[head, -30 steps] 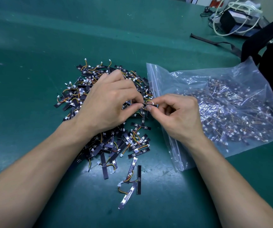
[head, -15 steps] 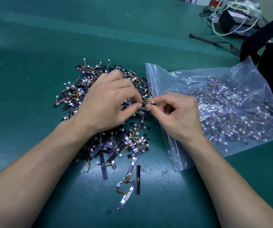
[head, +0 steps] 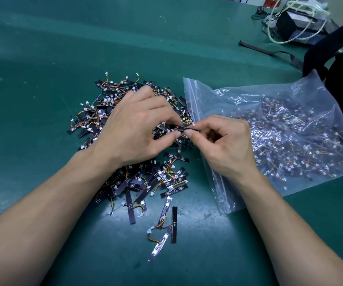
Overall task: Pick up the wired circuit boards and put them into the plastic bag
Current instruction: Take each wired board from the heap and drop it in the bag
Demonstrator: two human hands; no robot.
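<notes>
One wide-angle view from the person's head; forward and down; close above the green table [head: 42,58]

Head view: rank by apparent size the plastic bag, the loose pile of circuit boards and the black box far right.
1. plastic bag
2. pile of circuit boards
3. black box, farthest from the camera, so true size unsure.

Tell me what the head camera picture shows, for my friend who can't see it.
A person's left hand and right hand pinch one small wired circuit board between their fingertips, above a pile of boards on a green table. A clear plastic bag lies to the right of the pile, with many boards inside.
</notes>
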